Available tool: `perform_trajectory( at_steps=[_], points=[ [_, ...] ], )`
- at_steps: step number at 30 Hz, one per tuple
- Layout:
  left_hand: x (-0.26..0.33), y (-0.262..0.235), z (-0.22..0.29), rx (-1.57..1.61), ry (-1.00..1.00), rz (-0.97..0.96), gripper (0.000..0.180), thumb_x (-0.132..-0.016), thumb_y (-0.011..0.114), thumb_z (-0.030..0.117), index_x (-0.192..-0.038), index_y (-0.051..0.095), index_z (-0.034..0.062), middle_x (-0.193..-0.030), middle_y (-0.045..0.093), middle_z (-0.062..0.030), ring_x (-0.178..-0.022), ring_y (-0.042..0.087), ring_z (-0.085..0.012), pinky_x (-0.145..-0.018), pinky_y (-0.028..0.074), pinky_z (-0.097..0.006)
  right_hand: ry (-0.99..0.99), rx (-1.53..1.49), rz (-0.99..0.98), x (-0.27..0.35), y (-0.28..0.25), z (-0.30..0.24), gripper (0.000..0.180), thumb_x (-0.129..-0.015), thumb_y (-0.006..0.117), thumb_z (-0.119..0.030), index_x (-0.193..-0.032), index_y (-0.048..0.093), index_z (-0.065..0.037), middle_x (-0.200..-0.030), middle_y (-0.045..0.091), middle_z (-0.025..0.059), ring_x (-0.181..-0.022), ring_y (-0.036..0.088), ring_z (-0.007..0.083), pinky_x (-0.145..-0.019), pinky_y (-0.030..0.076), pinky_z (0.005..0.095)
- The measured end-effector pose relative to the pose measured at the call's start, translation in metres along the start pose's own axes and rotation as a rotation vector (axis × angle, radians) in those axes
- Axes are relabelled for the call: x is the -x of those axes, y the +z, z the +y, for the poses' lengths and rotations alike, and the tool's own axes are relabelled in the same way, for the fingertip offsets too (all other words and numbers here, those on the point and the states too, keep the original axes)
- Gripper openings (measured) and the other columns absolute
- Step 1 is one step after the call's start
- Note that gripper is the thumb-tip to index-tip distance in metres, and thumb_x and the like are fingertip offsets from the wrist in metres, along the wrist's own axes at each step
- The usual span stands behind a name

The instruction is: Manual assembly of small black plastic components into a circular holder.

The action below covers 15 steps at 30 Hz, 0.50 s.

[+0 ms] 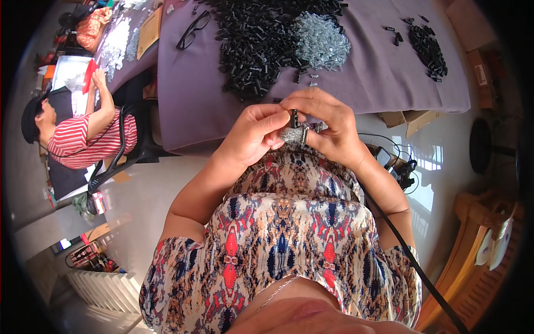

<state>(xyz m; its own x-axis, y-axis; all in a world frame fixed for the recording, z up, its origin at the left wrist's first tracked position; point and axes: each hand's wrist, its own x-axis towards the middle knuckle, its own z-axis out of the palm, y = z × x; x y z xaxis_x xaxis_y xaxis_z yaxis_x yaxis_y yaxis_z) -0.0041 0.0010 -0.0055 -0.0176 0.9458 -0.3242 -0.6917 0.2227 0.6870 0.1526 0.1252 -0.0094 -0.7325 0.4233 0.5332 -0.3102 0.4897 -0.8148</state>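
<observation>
Close to the table's near edge, my two hands meet in front of my body. A small black tube (pixel 295 118) stands upright between the fingertips. My left hand (pixel 247 132) pinches it from the left, thumb on top. From the other side my right hand (pixel 332 123) closes its bent fingers over it. Just below the tube sits a grey, speckled band-like thing (pixel 291 135) between the hands; its kind is unclear. Beyond my hands, a large heap of black tubes (pixel 250 53) covers the purple tablecloth (pixel 189 106), with a pile of small clear pieces (pixel 321 42) at its right side.
A smaller group of black tubes (pixel 428 51) lies far right. Black-framed glasses (pixel 193 30) rest at the left. At another table a person in a striped shirt (pixel 92 136) handles a red item (pixel 89 77). Cardboard boxes (pixel 409 119) and cables (pixel 409 167) are below the table's right side.
</observation>
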Motion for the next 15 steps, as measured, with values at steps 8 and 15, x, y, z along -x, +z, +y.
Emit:
perform_trajectory(
  at_steps=[8,15],
  points=[
    [0.001,-0.007,-0.006,0.063,-0.008,-0.005,0.014,-0.093,0.065,0.010,-0.101,0.069,-0.0003,-0.088,0.069,-0.0045,-0.055,0.046,-0.0025,-0.050,0.036,-0.018,0.020,-0.032,-0.016,0.001,0.004,0.001,0.046,-0.068,0.063,0.006,-0.113,0.064,0.002,-0.103,0.067,0.0165,-0.081,0.066,0.0265,-0.077,0.055,0.0348],
    [-0.005,-0.015,-0.017,0.141,0.025,-0.061,0.018,-0.095,0.061,0.012,-0.105,0.068,-0.0017,-0.079,0.064,-0.0014,-0.054,0.044,-0.0034,-0.053,0.036,-0.020,0.079,-0.010,-0.067,0.002,0.001,0.006,0.045,-0.069,0.062,0.007,-0.114,0.064,0.001,-0.103,0.067,0.0160,-0.090,0.068,0.0277,-0.079,0.055,0.0346]
  ],
)
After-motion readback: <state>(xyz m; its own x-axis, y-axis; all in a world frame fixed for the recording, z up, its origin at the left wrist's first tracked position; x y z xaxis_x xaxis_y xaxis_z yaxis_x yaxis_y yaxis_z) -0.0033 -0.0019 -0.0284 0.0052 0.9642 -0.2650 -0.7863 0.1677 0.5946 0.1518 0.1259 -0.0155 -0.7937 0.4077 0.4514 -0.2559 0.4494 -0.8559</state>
